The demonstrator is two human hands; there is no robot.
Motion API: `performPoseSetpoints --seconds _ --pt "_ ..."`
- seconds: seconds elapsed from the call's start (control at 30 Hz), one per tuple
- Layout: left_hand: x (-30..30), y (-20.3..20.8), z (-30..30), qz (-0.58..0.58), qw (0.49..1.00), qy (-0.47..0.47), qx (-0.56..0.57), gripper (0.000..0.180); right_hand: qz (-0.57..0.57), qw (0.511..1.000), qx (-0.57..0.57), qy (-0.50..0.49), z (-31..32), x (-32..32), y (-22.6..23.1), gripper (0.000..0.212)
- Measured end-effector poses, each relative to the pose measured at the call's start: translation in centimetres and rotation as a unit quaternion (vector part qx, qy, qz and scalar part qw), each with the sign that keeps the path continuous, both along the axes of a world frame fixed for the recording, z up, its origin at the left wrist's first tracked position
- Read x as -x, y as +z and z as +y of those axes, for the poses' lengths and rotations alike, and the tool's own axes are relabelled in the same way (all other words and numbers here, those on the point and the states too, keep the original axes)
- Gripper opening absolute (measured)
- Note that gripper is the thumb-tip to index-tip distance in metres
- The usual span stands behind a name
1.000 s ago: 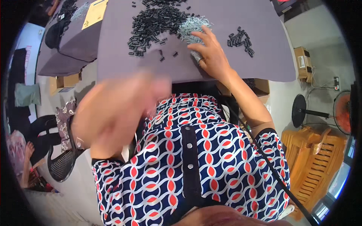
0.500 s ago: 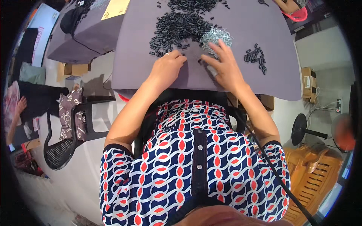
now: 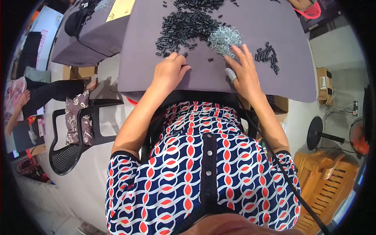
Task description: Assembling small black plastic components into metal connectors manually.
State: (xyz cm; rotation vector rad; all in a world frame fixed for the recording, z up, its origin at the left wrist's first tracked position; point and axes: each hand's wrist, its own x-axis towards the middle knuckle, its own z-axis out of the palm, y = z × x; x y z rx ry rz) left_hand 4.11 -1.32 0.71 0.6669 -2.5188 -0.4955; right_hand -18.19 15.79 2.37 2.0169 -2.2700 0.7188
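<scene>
A heap of small black cylindrical pieces (image 3: 184,29) lies on the grey cloth-covered table (image 3: 145,80). Against its right side rests a pile of thin, shiny silver pin-like pieces (image 3: 225,38). My left hand (image 3: 168,71) is closed at the heap's near edge, fingers curled; whether anything is inside is hidden. A black piece shows by its fingertips. At the near right edge of the silver pile, my right hand (image 3: 246,72) has its fingers spread, with a grey wrap (image 3: 231,74) around one digit. Between the hands lies a single black piece (image 3: 210,60).
A smaller group of black pieces (image 3: 267,55) lies to the right of my right hand. Another black heap (image 3: 199,4) is at the far side. A black chair (image 3: 64,156) with a patterned cushion stands left, a fan (image 3: 314,133) and wooden seat (image 3: 325,176) right.
My right hand has drawn right and its fingers have spread, away from the lone black piece on the cloth. My left hand has shifted slightly left.
</scene>
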Motion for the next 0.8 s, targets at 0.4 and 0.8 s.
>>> performPoseSetpoints --seconds 0.4,0.8 --pt "-0.5 -0.2 0.6 0.039 0.999 0.003 0.017 0.014 -0.028 0.999 0.024 0.011 0.7 0.5 -1.0 0.057" --pt "-0.4 -0.3 1.3 0.040 0.999 0.001 -0.021 0.014 -0.033 0.997 0.075 -0.003 -2.4 -0.2 -1.6 0.019"
